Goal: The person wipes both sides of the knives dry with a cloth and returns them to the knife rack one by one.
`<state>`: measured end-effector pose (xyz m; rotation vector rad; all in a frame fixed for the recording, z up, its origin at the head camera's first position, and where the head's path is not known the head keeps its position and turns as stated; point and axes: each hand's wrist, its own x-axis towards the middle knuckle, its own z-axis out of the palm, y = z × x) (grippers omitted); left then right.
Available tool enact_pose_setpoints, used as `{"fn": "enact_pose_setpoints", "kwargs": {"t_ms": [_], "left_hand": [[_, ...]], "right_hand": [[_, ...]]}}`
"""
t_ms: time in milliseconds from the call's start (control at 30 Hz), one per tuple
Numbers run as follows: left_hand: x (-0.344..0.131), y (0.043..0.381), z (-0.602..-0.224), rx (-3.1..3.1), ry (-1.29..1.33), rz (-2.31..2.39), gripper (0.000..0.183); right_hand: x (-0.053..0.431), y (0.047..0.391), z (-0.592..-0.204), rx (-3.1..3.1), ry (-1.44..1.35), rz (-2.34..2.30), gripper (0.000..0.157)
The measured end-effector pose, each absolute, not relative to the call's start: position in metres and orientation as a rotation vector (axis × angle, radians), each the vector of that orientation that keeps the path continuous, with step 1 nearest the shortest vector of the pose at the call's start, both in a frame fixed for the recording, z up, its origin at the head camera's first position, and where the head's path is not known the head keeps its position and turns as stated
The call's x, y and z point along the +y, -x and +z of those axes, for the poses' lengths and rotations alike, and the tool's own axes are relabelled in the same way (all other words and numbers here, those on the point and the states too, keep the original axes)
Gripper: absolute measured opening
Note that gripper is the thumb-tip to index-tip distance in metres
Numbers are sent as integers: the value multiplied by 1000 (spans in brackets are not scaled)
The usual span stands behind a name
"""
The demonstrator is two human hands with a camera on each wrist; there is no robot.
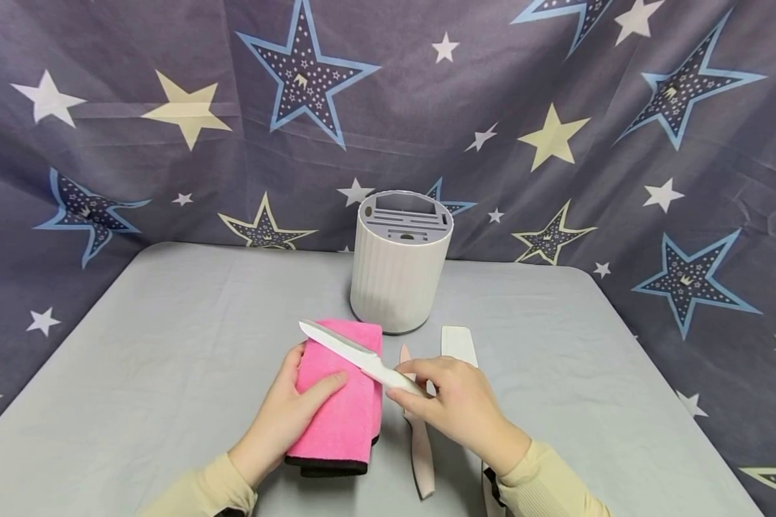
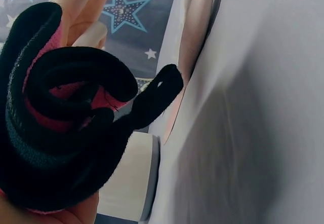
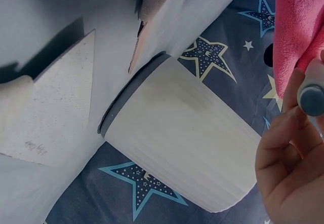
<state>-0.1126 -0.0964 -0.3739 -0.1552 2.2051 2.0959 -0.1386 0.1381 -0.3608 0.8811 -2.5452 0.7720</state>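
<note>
My left hand point(image 1: 287, 413) grips a folded pink towel point(image 1: 336, 431) with black edging, its thumb across the front. In the left wrist view the towel's rolled black edge point(image 2: 55, 153) and a small loop hang toward the camera. My right hand point(image 1: 465, 406) holds a white knife point(image 1: 378, 370) by its handle. The blade point(image 1: 336, 341) lies across the upper part of the towel, tip to the upper left. In the right wrist view the round grey end of the handle point(image 3: 311, 101) shows beside the fingers. Some right-hand fingers are hidden.
A white ribbed knife block point(image 1: 397, 280) with a slotted grey top stands behind the towel. On the grey table point(image 1: 168, 345) lie a pink knife point(image 1: 422, 459), below the right hand, and a broad white blade point(image 1: 458, 343), partly hidden by that hand. A star-patterned cloth point(image 1: 388, 108) hangs behind.
</note>
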Motion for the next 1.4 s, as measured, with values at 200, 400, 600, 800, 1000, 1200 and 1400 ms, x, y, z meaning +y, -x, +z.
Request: {"fn": "enact_pose_setpoints", "kwargs": {"t_ms": [200, 400, 600, 800, 1000, 1200, 1400], "left_hand": [[-93, 113, -376, 2205, 117, 2110, 71], [-91, 112, -378, 2190, 90, 2122, 71], [-90, 112, -378, 2189, 85, 2110, 71], [-89, 113, -377, 2242, 95, 2082, 72], [-90, 113, -378, 2237, 109, 2095, 73], [-93, 114, -377, 2212, 151, 2095, 75], [-95, 114, -376, 2221, 183, 2085, 75]], "right_hand": [[137, 141, -359, -2543, -890, 774, 14], [134, 140, -358, -2540, -896, 772, 17], [133, 139, -357, -2550, -891, 786, 21], [134, 140, -360, -2535, -895, 791, 19], [136, 139, -361, -2528, -894, 812, 17], [139, 139, -362, -2537, -887, 820, 16], [143, 138, -364, -2571, -864, 844, 16]]}}
